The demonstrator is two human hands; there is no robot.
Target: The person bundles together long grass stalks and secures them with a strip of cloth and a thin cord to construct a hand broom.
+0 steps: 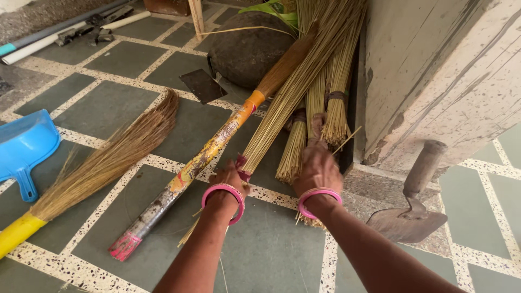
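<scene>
On a floor (125, 59) of grey-green tiles with speckled borders, against the foot of a scuffed, paint-worn wall (434, 65), lies a stock of sweeping gear, largest first. One dark round stone (244, 51) sits at the back, and the long brooms lean their heads over it, likely propped there to keep the bristles off the ground. Long-handled brooms: two, namely one with a patterned orange handle (201, 157) running diagonally across the tiles and one soft grass broom (108, 163) with a yellow grip, lying flat to the left. Stick bundles (325, 97): at least four, stood or slanted into the corner where the wall keeps them upright; the exact count is uncertain where they overlap. One blue dustpan (24, 144) at the left edge. One trowel (410, 217) with a wooden handle rests blade-down by the wall, to the right. Pipes (59, 30): two or so, far left at the back. Hands: two, each with one pink bangle. The left hand (230, 176) is closed around the tied end of a slanted stick bundle; the right hand (319, 163) reaches among the upright bundles in the corner, fingers curled against one, though whether it fully clasps it cannot be told.
</scene>
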